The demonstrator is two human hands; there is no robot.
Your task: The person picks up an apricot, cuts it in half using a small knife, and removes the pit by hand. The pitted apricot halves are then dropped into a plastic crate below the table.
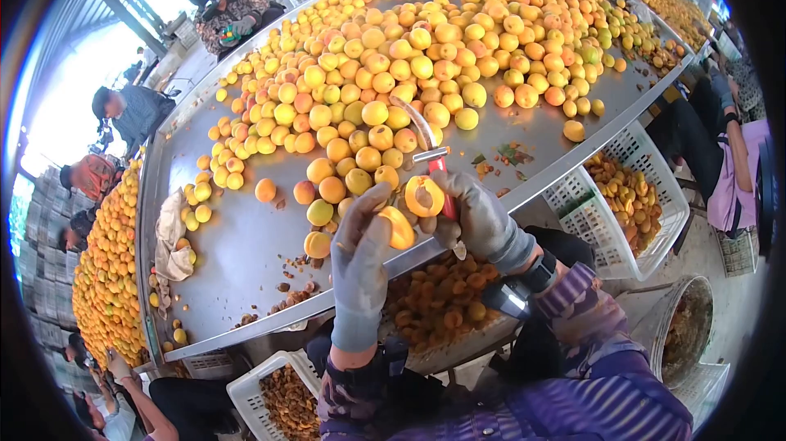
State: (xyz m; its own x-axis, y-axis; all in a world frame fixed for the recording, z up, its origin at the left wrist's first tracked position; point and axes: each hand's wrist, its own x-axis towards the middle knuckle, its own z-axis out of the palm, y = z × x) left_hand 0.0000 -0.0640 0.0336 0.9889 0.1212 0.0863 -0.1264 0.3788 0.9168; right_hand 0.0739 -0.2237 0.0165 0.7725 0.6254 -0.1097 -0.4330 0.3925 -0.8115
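Gloved in grey, my left hand (pixel 361 259) pinches an apricot half (pixel 399 229) between thumb and fingers. My right hand (pixel 481 213), also gloved, is closed around the red handle of a curved knife (pixel 440 175), its blade pointing up and away over the fruit. A second apricot half (pixel 424 196), cut face showing, sits at my right fingertips against the handle. Both hands are above the near edge of a metal table (pixel 237 257). Whole apricots (pixel 360 180) lie piled just beyond them. Below my hands, a container holds apricot halves (pixel 442 302).
A white crate (pixel 667 195) of apricot halves stands right of the table; another crate (pixel 246 396) with brown pits is at lower left. A bucket (pixel 696 310) is at lower right. A cloth (pixel 169 236) lies on the table's left side. Several people sit around the tables.
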